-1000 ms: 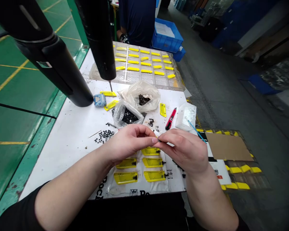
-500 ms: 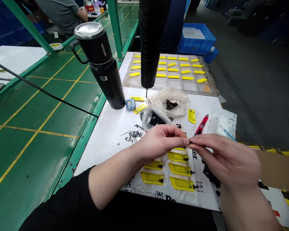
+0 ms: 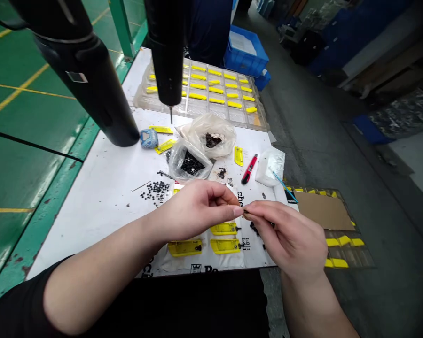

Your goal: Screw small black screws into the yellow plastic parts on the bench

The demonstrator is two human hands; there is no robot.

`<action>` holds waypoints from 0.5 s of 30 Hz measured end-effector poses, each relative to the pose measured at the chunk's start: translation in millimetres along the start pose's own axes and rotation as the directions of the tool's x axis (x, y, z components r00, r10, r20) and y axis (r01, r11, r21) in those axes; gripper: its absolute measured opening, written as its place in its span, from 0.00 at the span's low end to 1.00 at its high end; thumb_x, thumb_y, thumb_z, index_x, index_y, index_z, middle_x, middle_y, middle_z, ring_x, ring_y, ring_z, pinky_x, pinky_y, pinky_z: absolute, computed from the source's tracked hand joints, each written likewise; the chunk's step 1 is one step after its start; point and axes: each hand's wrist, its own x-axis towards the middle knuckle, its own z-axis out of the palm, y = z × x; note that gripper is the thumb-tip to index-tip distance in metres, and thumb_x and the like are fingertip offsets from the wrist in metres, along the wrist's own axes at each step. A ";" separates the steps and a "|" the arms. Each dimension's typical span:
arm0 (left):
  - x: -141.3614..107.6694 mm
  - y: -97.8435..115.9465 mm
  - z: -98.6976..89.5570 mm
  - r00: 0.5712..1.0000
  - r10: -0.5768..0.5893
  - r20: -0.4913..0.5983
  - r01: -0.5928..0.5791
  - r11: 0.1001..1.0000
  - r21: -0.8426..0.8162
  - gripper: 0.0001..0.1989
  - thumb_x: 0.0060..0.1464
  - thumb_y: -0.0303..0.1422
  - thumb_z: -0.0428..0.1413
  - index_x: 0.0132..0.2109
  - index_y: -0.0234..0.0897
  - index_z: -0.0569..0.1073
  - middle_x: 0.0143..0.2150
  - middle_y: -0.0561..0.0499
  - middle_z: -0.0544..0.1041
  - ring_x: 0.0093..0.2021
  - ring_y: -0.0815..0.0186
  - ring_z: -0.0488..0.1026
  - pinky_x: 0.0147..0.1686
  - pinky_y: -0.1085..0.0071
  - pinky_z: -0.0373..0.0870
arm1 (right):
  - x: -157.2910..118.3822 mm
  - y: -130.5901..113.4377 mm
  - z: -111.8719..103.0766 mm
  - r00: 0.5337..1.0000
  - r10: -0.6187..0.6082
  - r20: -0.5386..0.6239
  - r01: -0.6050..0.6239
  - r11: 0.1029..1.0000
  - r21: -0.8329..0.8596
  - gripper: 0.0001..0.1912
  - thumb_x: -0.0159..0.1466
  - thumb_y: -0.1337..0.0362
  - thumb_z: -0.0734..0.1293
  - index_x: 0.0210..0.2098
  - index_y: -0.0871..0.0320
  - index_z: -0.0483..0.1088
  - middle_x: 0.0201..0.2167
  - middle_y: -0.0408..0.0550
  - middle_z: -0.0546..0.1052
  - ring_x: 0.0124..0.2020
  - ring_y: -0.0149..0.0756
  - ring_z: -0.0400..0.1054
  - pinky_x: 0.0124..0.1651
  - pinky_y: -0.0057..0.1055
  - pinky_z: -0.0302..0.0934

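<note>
My left hand (image 3: 200, 206) and my right hand (image 3: 289, 234) meet fingertip to fingertip above the white bench. Both are closed in a pinch around a tiny dark part (image 3: 246, 211), mostly hidden by the fingers and too small to name. Beneath them lie several yellow plastic pieces, among them a yellow piece (image 3: 185, 248) at the front left and another yellow piece (image 3: 225, 246) with a black fitting at its right end. Loose small black parts (image 3: 254, 228) are partly covered by my right hand.
A black electric screwdriver (image 3: 167, 70) hangs over the bench beside a black flask (image 3: 91, 89). Behind are open plastic bags (image 3: 211, 124) of dark parts and a clear tray (image 3: 200, 107) of yellow pieces. A red cutter (image 3: 249, 169) lies right; scattered black bits (image 3: 155, 191) lie left.
The view has swung to the right, so the bench and its things sit further left. Both hands keep the same fingertip-to-fingertip pinch.
</note>
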 end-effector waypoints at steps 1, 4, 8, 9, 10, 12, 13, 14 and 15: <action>-0.9 -0.8 0.0 0.999 0.047 -0.006 -0.045 0.981 0.191 0.17 0.63 0.47 0.68 0.47 0.37 0.84 0.33 0.53 0.76 0.33 0.67 0.70 0.35 0.69 0.64 | -6.7 1.5 -1.7 0.999 0.026 0.028 -0.026 1.000 -0.004 0.14 0.75 0.76 0.72 0.56 0.56 0.77 0.50 0.45 0.83 0.50 0.33 0.79 0.59 0.28 0.73; -0.7 -6.9 2.9 0.967 0.241 0.079 -0.226 0.678 0.699 0.08 0.68 0.39 0.65 0.44 0.40 0.84 0.36 0.52 0.77 0.36 0.65 0.71 0.38 0.65 0.62 | -28.2 9.6 -3.4 0.987 0.089 0.133 -0.088 0.996 -0.012 0.12 0.76 0.75 0.71 0.56 0.57 0.77 0.51 0.47 0.80 0.50 0.34 0.77 0.57 0.29 0.73; 3.2 -20.9 13.4 0.894 0.305 0.327 -0.410 0.265 0.873 0.10 0.68 0.28 0.63 0.34 0.38 0.79 0.37 0.51 0.75 0.38 0.60 0.68 0.38 0.60 0.59 | -51.5 19.2 2.6 0.957 0.175 0.230 -0.176 0.984 -0.018 0.10 0.78 0.73 0.69 0.55 0.56 0.77 0.49 0.48 0.76 0.48 0.35 0.75 0.50 0.31 0.72; 4.2 -24.2 16.0 0.883 0.305 0.357 -0.429 0.217 0.877 0.10 0.67 0.28 0.64 0.34 0.39 0.78 0.37 0.51 0.74 0.39 0.58 0.68 0.38 0.59 0.59 | -54.8 20.4 4.7 0.951 0.188 0.247 -0.191 0.982 -0.012 0.09 0.78 0.73 0.69 0.55 0.56 0.77 0.49 0.48 0.76 0.47 0.35 0.74 0.50 0.32 0.72; 5.1 -27.2 18.1 0.876 0.305 0.373 -0.440 0.188 0.878 0.09 0.66 0.28 0.65 0.35 0.39 0.78 0.37 0.51 0.74 0.39 0.57 0.68 0.39 0.59 0.59 | -56.9 21.2 6.7 0.947 0.192 0.258 -0.197 0.980 -0.005 0.09 0.78 0.72 0.69 0.55 0.56 0.77 0.49 0.49 0.76 0.47 0.36 0.74 0.50 0.32 0.72; 6.7 -32.1 20.7 0.873 0.302 0.383 -0.444 0.165 0.881 0.08 0.66 0.29 0.66 0.35 0.40 0.79 0.36 0.51 0.74 0.40 0.56 0.68 0.40 0.58 0.59 | -58.2 22.0 10.3 0.944 0.189 0.270 -0.199 0.980 0.012 0.08 0.79 0.72 0.68 0.55 0.57 0.76 0.49 0.50 0.76 0.47 0.37 0.74 0.50 0.33 0.72; 7.5 -34.0 21.2 0.873 0.298 0.385 -0.445 0.163 0.881 0.08 0.66 0.30 0.66 0.36 0.40 0.79 0.36 0.51 0.74 0.41 0.56 0.68 0.40 0.57 0.59 | -57.8 22.3 11.7 0.943 0.188 0.274 -0.199 0.980 0.015 0.08 0.79 0.72 0.68 0.54 0.58 0.77 0.48 0.50 0.76 0.47 0.37 0.74 0.50 0.33 0.72; 8.2 -35.4 21.3 0.875 0.292 0.387 -0.444 0.162 0.881 0.08 0.66 0.31 0.66 0.36 0.41 0.79 0.36 0.51 0.74 0.41 0.56 0.68 0.41 0.57 0.59 | -57.2 22.6 12.9 0.942 0.188 0.278 -0.200 0.980 0.014 0.08 0.79 0.72 0.68 0.54 0.58 0.77 0.48 0.50 0.76 0.46 0.37 0.73 0.49 0.33 0.71; 8.8 -36.6 21.2 0.876 0.287 0.387 -0.442 0.161 0.883 0.08 0.66 0.31 0.66 0.36 0.41 0.80 0.36 0.51 0.74 0.41 0.55 0.68 0.41 0.57 0.59 | -56.6 23.0 13.8 0.940 0.189 0.283 -0.200 0.980 0.012 0.07 0.79 0.72 0.68 0.53 0.58 0.77 0.48 0.50 0.76 0.46 0.37 0.73 0.49 0.33 0.71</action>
